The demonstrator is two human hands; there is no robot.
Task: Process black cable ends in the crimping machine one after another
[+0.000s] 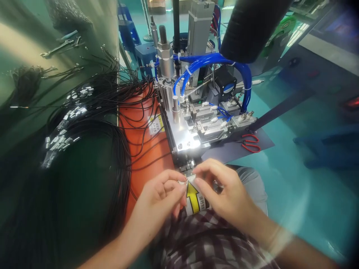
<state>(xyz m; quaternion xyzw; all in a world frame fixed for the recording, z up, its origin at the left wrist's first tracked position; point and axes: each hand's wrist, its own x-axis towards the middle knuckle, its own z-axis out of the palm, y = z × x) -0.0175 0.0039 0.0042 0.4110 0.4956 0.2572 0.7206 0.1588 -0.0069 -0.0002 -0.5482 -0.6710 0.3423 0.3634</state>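
Note:
My left hand is closed in a pinch, thumb against index finger. A tiny thin piece shows at its fingertips, too small to name. Opposite it, my right hand has its fingers curled and its thumb and index tips slightly apart; I see nothing held between them. Both sets of fingertips meet in front of a metal machine, just above a white label with a yellow arrow. Black cables with bright metal-looking ends lie left of my left hand.
An orange surface carries loose cables and a warning label. Blue air tubes arch over the machine. Red-handled pliers lie at its right. A wrench rests at upper left. A dark cylinder hangs overhead.

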